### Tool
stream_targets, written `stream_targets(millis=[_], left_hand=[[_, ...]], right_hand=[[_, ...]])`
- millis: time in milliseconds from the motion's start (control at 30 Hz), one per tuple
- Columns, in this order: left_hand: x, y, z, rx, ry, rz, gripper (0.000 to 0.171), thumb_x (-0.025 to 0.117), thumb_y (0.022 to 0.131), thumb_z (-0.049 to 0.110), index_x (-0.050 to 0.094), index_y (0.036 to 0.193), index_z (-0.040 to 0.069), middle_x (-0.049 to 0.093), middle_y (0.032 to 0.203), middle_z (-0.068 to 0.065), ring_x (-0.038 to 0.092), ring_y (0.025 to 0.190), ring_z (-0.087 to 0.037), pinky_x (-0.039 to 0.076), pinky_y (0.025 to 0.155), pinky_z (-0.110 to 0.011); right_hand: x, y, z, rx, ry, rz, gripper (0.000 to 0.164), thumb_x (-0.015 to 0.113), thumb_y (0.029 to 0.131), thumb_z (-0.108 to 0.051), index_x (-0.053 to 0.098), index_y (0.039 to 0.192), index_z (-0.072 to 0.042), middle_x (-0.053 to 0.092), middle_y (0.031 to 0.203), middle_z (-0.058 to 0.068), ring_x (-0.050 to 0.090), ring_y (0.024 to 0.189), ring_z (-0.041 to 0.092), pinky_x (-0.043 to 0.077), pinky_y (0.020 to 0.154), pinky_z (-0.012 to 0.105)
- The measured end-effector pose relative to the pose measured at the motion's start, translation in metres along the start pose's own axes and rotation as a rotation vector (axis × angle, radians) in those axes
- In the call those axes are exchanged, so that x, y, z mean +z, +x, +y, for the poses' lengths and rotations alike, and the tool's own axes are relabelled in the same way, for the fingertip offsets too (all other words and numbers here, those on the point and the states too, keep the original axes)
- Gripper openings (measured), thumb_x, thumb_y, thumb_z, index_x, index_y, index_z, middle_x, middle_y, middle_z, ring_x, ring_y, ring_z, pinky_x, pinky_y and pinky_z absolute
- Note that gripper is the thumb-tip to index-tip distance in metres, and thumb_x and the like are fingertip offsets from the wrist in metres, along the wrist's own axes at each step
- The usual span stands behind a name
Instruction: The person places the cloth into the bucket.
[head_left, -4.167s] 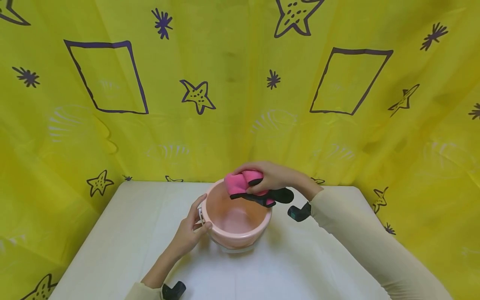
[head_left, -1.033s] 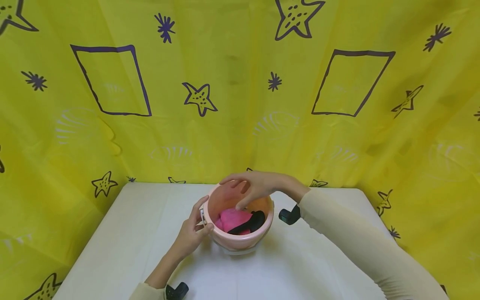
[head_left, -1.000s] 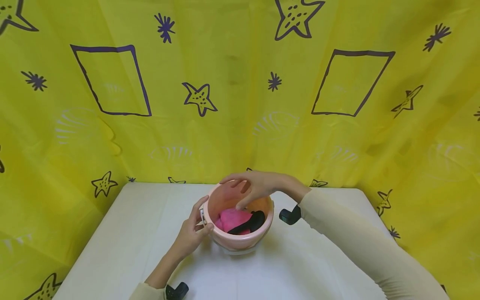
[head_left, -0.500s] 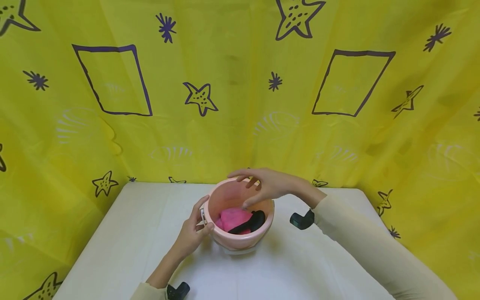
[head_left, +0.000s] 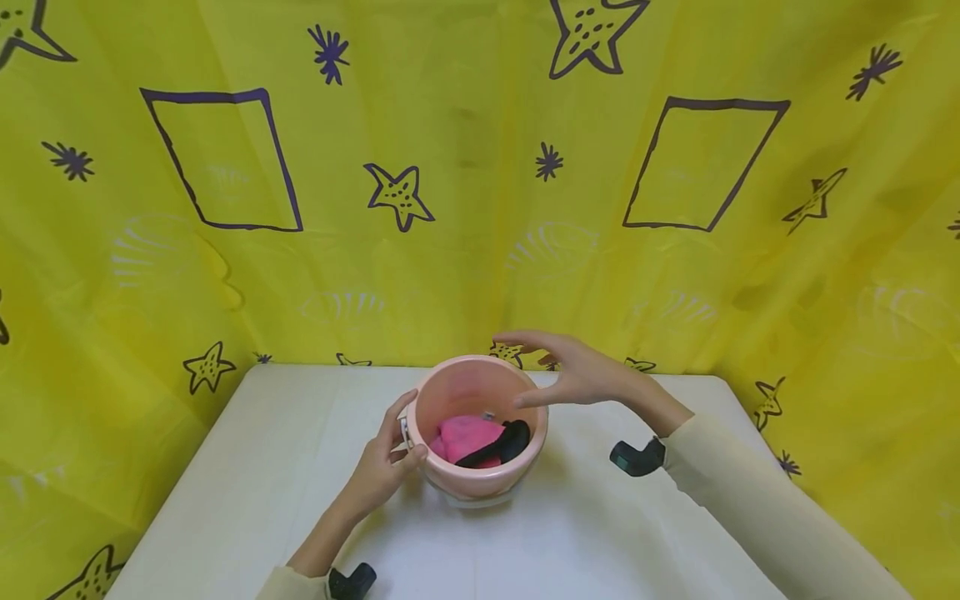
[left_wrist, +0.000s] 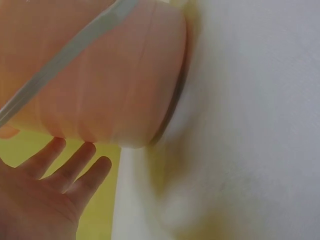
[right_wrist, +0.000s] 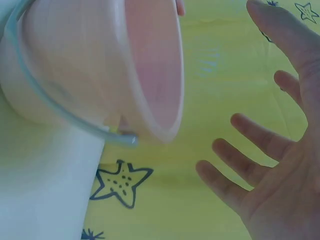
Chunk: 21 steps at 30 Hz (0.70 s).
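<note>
A pale pink bucket (head_left: 476,483) stands on the white table, its light grey handle (right_wrist: 55,107) hanging down along the outside. Inside it lies a soft, folded pink cloth item (head_left: 468,435) with black edging and a black strap-like part. My left hand (head_left: 382,467) holds the bucket's left rim between thumb and fingers. In the left wrist view, several fingertips of the left hand (left_wrist: 50,195) touch the bucket's side. My right hand (head_left: 585,372) is above the bucket's right rim, fingers spread and holding nothing. The right wrist view shows that hand (right_wrist: 280,165) apart from the bucket.
A yellow curtain (head_left: 465,275) with printed starfish and frames hangs behind and on both sides. The white table (head_left: 300,433) runs up to it at the back. Each wrist wears a small black device, one at the right sleeve (head_left: 637,457).
The right hand first held the pink cloth item over the bucket; the item now lies inside. Since then the right hand has moved up and rightward, out of the bucket. The left hand stays put.
</note>
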<state>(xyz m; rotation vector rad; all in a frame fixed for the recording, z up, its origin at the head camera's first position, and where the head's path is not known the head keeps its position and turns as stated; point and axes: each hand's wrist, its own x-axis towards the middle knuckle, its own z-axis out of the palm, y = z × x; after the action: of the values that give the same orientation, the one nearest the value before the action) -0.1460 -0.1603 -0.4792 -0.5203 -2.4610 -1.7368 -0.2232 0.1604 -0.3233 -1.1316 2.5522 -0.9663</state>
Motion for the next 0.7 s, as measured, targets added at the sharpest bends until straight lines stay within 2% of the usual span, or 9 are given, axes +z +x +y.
stream_targets(millis=[167,333,433,533,600,700], left_hand=[[-0.006,-0.001,0.005,0.001,0.048,-0.01,0.074,0.064,0.094,0.024,0.022,0.152,0.04,0.033,0.154,0.002,0.048,0.131,-0.031,0.045,0.102,-0.046],[-0.014,-0.001,0.013,0.062,0.205,0.022,0.073,0.066,0.091,0.033,0.026,0.153,0.036,0.031,0.156,0.009,0.035,0.141,-0.026,0.037,0.105,-0.059],[-0.019,-0.002,0.017,0.091,0.318,0.038,0.073,0.067,0.09,0.039,0.03,0.152,0.033,0.029,0.157,0.006,0.028,0.144,-0.026,0.033,0.102,-0.069],[-0.023,-0.003,0.023,0.115,0.433,0.044,0.074,0.067,0.088,0.046,0.031,0.152,0.033,0.026,0.159,0.001,0.023,0.145,-0.027,0.033,0.1,-0.071],[-0.027,-0.002,0.026,0.15,0.516,0.047,0.076,0.066,0.088,0.05,0.031,0.153,0.032,0.025,0.159,-0.003,0.023,0.145,-0.029,0.035,0.099,-0.071],[-0.034,0.0,0.03,0.228,0.641,0.07,0.081,0.066,0.086,0.054,0.03,0.153,0.029,0.025,0.159,-0.008,0.022,0.146,-0.031,0.03,0.107,-0.066]], right_hand=[[0.0,-0.015,0.009,0.026,0.012,0.061,0.083,0.08,0.077,-0.048,0.036,0.147,-0.044,0.039,0.149,-0.014,0.045,0.129,0.019,0.042,0.1,0.054],[0.001,-0.028,0.017,0.062,-0.008,0.133,0.083,0.081,0.076,-0.047,0.035,0.145,-0.048,0.037,0.149,-0.018,0.041,0.134,0.024,0.041,0.101,0.06],[0.002,-0.036,0.024,0.07,-0.029,0.162,0.082,0.079,0.076,-0.052,0.036,0.145,-0.048,0.037,0.149,-0.019,0.038,0.136,0.023,0.039,0.104,0.059],[0.002,-0.045,0.031,0.077,-0.063,0.183,0.081,0.076,0.077,-0.056,0.036,0.146,-0.045,0.036,0.15,-0.016,0.035,0.138,0.02,0.036,0.106,0.058],[0.003,-0.05,0.035,0.086,-0.1,0.195,0.08,0.074,0.078,-0.058,0.035,0.147,-0.044,0.036,0.15,-0.013,0.033,0.139,0.02,0.034,0.107,0.059],[0.004,-0.057,0.039,0.102,-0.199,0.213,0.081,0.071,0.079,-0.061,0.033,0.148,-0.043,0.036,0.152,-0.008,0.033,0.139,0.023,0.034,0.105,0.062]])
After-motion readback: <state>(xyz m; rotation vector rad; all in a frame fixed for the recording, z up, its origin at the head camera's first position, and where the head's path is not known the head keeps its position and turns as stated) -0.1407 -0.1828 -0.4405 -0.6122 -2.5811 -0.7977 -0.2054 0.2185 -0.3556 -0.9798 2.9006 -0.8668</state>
